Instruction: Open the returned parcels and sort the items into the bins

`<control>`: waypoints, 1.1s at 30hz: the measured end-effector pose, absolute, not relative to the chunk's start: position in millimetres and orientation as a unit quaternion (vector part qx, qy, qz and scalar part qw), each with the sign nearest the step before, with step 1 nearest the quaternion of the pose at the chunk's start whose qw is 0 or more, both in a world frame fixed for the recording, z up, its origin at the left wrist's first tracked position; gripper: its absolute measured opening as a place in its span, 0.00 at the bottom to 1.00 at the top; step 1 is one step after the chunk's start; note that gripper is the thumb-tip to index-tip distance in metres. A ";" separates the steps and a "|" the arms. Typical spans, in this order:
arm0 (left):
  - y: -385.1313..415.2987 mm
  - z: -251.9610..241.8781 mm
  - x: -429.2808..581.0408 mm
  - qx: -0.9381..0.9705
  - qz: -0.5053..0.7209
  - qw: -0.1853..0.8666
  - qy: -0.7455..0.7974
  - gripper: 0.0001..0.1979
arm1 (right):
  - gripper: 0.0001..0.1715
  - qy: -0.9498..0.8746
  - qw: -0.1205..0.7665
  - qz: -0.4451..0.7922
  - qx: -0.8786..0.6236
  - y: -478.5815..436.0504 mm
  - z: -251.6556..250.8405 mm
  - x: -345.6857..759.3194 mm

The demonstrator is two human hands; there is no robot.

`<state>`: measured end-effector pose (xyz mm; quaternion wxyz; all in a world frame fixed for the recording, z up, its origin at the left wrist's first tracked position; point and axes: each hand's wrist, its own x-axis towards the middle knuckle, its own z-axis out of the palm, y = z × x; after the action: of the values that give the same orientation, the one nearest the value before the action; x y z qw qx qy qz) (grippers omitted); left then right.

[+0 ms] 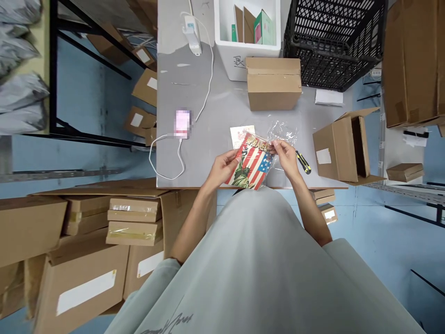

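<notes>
Between my hands is a flat packet [251,162] in clear plastic, printed with red and white stripes, blue with stars and a green Statue of Liberty. My left hand [224,169] pinches its left edge. At its upper right corner, my right hand [284,155] grips the packet between thumb and fingers. A white printed card [238,133] lies on the table behind it, partly covered. Crumpled clear plastic [283,130] rests beyond my right hand. Just right of that hand lies a yellow and black utility knife [303,162].
On the grey table [201,97] stand a closed carton [274,86], a white bin [246,46] holding boxes, and a black crate [335,46]. An open carton [335,148] sits at the right edge. A phone [182,123] with a white cable lies left. Stacked cartons [134,222] fill the lower left.
</notes>
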<state>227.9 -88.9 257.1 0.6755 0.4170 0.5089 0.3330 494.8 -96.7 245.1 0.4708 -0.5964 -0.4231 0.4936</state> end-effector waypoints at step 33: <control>-82.4 274.4 160.0 0.496 0.232 0.657 0.518 0.45 | 0.21 -0.586 0.353 0.455 -0.570 -127.1 285.1 492.5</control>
<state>160.0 -82.4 274.4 0.6570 0.4958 0.5182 0.2323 492.5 -127.1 285.1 0.3529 -0.5704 -0.5861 0.4545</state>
